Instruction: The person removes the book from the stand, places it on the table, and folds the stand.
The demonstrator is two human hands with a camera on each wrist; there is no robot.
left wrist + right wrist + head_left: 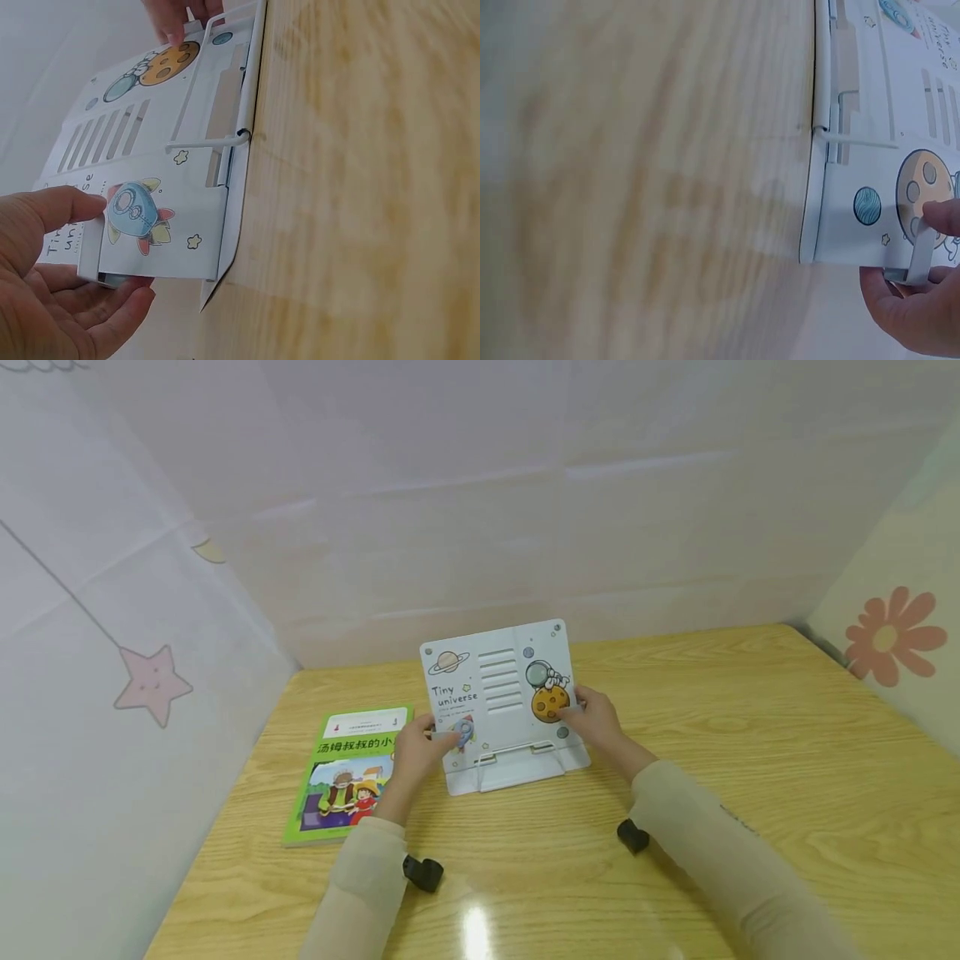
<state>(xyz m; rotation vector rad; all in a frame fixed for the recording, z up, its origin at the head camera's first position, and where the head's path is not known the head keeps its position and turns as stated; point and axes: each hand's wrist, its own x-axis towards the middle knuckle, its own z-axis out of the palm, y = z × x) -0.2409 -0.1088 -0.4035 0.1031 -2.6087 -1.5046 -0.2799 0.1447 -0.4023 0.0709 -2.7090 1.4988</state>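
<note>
A white metal book stand (497,718) with a "Tiny universe" space print stands propped up on the table, leaning back. My left hand (420,752) grips its left edge, thumb in front near the rocket picture and fingers behind. On the opposite edge my right hand (597,720) pinches it, thumb by the orange moon. In the left wrist view, a small white side clip (91,244) lies between the left thumb and fingers. A similar clip (922,253) is under the right thumb in the right wrist view. A wire page holder (521,768) crosses the stand's lower front.
A green-covered picture book (348,777) lies flat left of the stand, partly behind my left forearm. The wooden table (750,735) reaches back to a pale cloth wall (525,527). Black wrist cameras (424,873) sit on both sleeves.
</note>
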